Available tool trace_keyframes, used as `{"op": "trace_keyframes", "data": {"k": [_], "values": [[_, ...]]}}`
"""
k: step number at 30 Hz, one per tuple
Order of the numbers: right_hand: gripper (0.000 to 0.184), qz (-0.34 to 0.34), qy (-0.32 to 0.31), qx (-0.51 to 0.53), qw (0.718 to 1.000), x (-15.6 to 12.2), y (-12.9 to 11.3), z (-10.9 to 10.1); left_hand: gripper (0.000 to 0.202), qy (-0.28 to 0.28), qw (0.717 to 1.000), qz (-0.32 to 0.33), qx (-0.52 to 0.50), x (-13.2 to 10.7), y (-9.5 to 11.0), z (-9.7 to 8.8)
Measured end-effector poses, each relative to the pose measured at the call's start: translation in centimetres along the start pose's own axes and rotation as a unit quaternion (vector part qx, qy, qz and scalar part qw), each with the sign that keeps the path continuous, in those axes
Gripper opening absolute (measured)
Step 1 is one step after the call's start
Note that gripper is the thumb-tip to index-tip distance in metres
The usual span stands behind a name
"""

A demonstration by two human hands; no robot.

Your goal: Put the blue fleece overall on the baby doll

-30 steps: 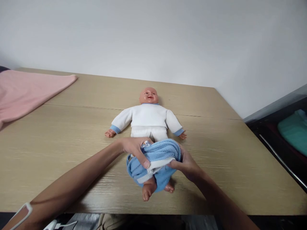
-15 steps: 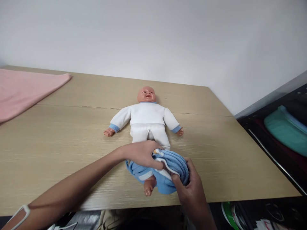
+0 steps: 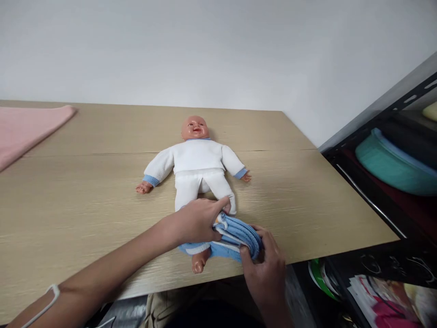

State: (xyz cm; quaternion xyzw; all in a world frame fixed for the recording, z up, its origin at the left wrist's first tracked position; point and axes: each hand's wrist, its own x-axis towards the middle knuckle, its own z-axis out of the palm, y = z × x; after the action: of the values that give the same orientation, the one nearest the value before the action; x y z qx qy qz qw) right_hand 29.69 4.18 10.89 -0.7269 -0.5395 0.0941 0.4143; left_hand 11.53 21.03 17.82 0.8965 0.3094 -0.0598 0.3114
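Note:
A baby doll [image 3: 194,157] in a white top and white trousers lies face up on the wooden table [image 3: 85,191], head toward the wall. A bunched light blue garment with white trim [image 3: 235,237] is gathered around the doll's lower legs; one bare foot [image 3: 198,263] pokes out near the table's front edge. My left hand [image 3: 198,221] is closed on the garment's left side at the doll's shins. On the garment's right edge, my right hand [image 3: 264,262] pinches the bunched fabric.
A pink cloth [image 3: 23,130] lies at the table's far left. To the right stands a dark shelf rack [image 3: 375,205] holding a teal folded item [image 3: 392,166] and printed papers [image 3: 385,291] lower down. A white wall rises behind the table.
Both hands have slid the blue garment down the doll's legs toward its feet, uncovering more of the white trousers. The view has swung to the right.

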Motion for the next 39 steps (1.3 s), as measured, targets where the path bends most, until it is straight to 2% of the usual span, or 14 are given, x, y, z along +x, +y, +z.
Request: {"op": "trace_keyframes", "data": {"k": [4,7,12,15,20,24,27,31,34,37,39], "values": [[0.014,0.121,-0.040,0.023,0.992,0.0,-0.6,0.4,0.068,-0.025,1.000,-0.009,0.008,0.1,0.0,0.1],[0.013,0.152,-0.059,0.080,0.983,0.1,-0.6,0.3,0.065,-0.023,0.999,0.006,-0.037,0.2,-0.4,0.2],[0.015,0.146,-0.066,0.139,0.977,0.5,0.1,0.3,0.065,-0.016,0.991,0.034,-0.130,0.5,-1.3,0.3],[0.022,0.145,-0.051,0.175,0.972,0.4,0.6,1.3,0.064,-0.020,0.980,0.047,-0.195,0.5,-2.0,0.0],[0.046,0.145,-0.064,0.339,0.927,0.3,1.1,3.9,0.062,0.001,0.932,0.087,-0.352,0.1,-2.9,-0.3],[0.054,0.137,-0.031,0.354,0.925,1.1,1.4,4.6,0.059,0.055,0.935,0.119,-0.329,0.0,-3.2,-0.4],[0.057,0.113,-0.038,0.347,0.930,2.4,2.0,4.2,0.048,0.068,0.938,0.136,-0.312,0.1,-3.6,-0.6],[0.037,0.094,-0.125,0.327,0.932,4.9,3.3,3.0,0.029,0.078,0.933,0.172,-0.307,0.2,-4.1,-0.9],[0.029,0.059,-0.196,0.308,0.929,7.1,4.4,2.1,0.021,0.077,0.934,0.175,-0.302,0.2,-4.0,-1.0],[0.030,0.007,-0.266,0.287,0.920,9.0,5.0,1.1,0.026,0.087,0.942,0.155,-0.284,0.0,-3.7,-0.8],[0.037,-0.029,-0.321,0.268,0.908,10.0,5.0,0.2,0.037,0.101,0.952,0.128,-0.260,-0.4,-3.3,-0.7]]}}
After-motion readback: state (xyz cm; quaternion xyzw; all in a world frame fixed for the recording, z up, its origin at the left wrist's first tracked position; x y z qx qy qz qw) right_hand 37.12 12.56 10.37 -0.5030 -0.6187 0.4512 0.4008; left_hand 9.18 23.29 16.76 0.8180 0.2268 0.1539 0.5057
